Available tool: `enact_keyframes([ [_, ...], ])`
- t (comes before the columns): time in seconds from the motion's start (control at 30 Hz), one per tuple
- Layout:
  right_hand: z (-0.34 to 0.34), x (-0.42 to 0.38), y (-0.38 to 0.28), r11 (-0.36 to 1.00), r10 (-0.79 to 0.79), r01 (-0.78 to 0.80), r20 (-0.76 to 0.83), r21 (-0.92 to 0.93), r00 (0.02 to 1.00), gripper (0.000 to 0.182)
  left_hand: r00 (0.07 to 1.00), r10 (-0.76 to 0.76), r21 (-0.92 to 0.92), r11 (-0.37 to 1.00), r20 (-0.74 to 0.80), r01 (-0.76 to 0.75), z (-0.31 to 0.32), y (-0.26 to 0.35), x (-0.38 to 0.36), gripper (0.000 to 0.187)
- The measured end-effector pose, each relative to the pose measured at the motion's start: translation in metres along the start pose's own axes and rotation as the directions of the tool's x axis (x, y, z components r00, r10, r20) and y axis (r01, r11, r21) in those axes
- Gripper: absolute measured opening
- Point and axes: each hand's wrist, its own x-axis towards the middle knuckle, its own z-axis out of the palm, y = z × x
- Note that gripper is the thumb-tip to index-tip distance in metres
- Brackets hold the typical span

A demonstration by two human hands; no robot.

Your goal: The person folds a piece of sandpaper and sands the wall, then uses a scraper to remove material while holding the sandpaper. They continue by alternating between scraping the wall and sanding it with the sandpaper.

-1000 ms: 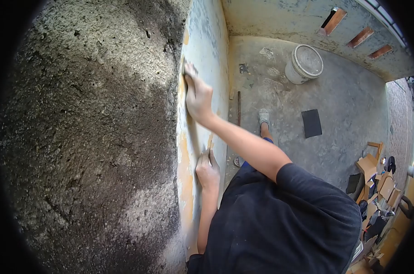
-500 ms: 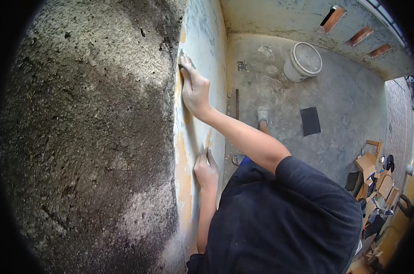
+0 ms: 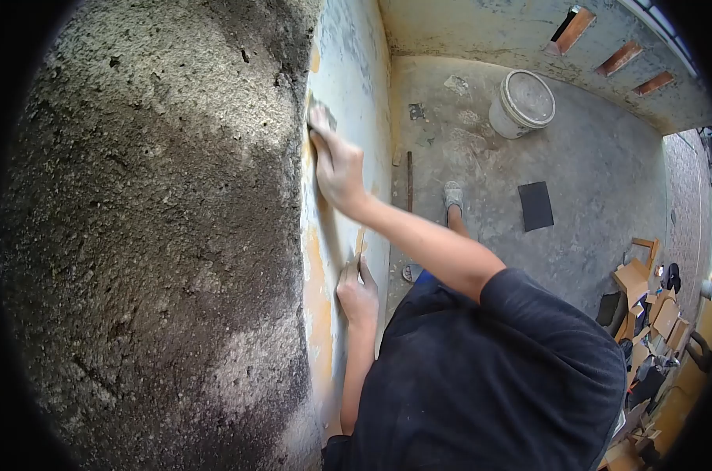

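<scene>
My right hand (image 3: 338,166) presses against the upper part of a painted wall (image 3: 354,71), close to its left edge. Its fingers are closed on a small dark grey piece of sandpaper (image 3: 330,118), mostly covered by the hand and slightly blurred. Lower down, my left hand (image 3: 358,297) rests against the same wall with its fingers stretched upward and the thumb apart; I see nothing held in it. Pale dust coats both hands. Orange-yellow patches (image 3: 316,275) show through the white and bluish paint around them.
A rough, dark wall top (image 3: 160,235) fills the left side. On the concrete floor stand a lidded white bucket (image 3: 522,106) and, nearer, a dark flat sheet (image 3: 535,206). A thin bar (image 3: 409,180) lies by the wall. Cardboard and clutter (image 3: 654,322) are heaped at right.
My right hand has shifted very slightly down and right along the wall, with the grey piece still in it. My left hand stays at nearly the same spot; the view has moved a little.
</scene>
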Motion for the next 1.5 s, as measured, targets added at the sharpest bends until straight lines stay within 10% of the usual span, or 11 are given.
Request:
enact_keyframes([
  [0.07, 0.002, -0.043, 0.0, 0.967, -0.25, 0.25, -0.012, -0.041, 0.968, 0.048, 0.995, 0.08, -0.012, 0.997, -0.055, -0.081, 0.006, -0.011, -0.005, 0.016],
  [0.23, 0.001, -0.044, 0.006, 0.952, -0.3, 0.298, -0.022, -0.064, 0.954, 0.047, 0.984, -0.054, 0.022, 0.998, 0.172, 0.051, 0.002, -0.008, 0.0, 0.021],
  [0.47, -0.006, 0.006, -0.015, 0.975, 0.201, -0.191, 0.084, -0.111, 0.976, 0.036, 0.997, 0.073, 0.003, 0.997, -0.002, -0.073, 0.006, -0.001, -0.004, 0.022],
  [0.5, 0.003, -0.023, 0.005, 0.972, -0.217, 0.212, -0.046, -0.097, 0.975, 0.038, 0.998, 0.026, -0.005, 1.0, 0.048, -0.026, 0.005, -0.003, -0.004, 0.022],
  [0.53, 0.0, -0.051, -0.003, 0.963, -0.243, 0.239, -0.023, -0.121, 0.97, 0.037, 0.994, -0.02, -0.01, 1.0, 0.104, 0.021, 0.003, -0.006, -0.006, 0.023],
  [0.87, 0.005, 0.022, 0.008, 0.99, -0.129, 0.125, -0.074, -0.061, 0.989, 0.041, 1.0, 0.005, -0.011, 1.0, -0.02, -0.005, 0.006, -0.002, 0.001, 0.021],
  [1.1, -0.004, -0.068, -0.011, 0.956, -0.287, 0.289, 0.049, -0.045, 0.957, 0.045, 0.989, 0.128, -0.009, 0.992, 0.073, -0.128, 0.01, -0.016, 0.003, 0.02],
  [1.33, 0.002, 0.028, -0.007, 0.991, 0.065, -0.068, -0.028, -0.114, 0.998, 0.038, 0.997, 0.072, -0.084, 0.994, -0.036, -0.075, 0.007, 0.01, 0.024, 0.021],
  [1.4, 0.001, -0.008, -0.004, 0.965, -0.245, 0.242, -0.025, -0.104, 0.969, 0.04, 0.996, 0.076, -0.104, 0.991, -0.043, -0.08, 0.013, 0.0, 0.028, 0.022],
  [1.5, -0.009, -0.076, -0.015, 0.945, -0.303, 0.31, 0.078, -0.107, 0.95, 0.049, 0.985, 0.09, -0.103, 0.992, 0.146, -0.076, 0.024, -0.018, 0.026, 0.026],
])
